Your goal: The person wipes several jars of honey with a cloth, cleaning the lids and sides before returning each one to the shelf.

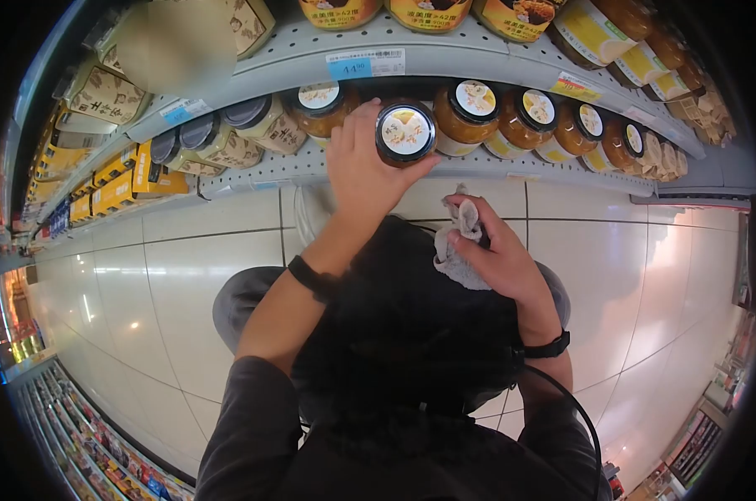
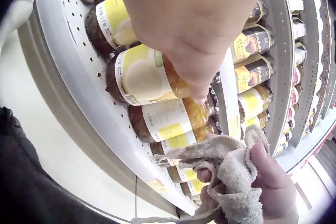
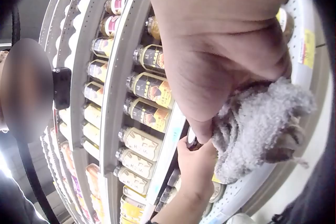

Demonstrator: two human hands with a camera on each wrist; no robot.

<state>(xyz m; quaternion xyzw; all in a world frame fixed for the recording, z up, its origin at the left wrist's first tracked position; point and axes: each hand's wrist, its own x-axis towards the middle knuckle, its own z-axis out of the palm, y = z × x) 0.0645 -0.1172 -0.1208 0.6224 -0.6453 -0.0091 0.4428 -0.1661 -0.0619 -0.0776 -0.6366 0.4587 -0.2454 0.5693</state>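
My left hand grips a jar of amber preserve at the front edge of the lower shelf. Its dark lid carries a round white label with fruit pictures and faces up in the head view. In the left wrist view the pale yellow label of the jar shows below the thumb. A crumpled grey cloth is bunched in my right hand, in front of the shelf and to the right of the jar. In the right wrist view the fuzzy cloth hangs below the palm.
Similar amber jars line the lower shelf, with dark-lidded pale jars further left. The upper shelf's edge, bearing a price tag, overhangs them. Yellow boxes stand at far left. Pale floor tiles lie below.
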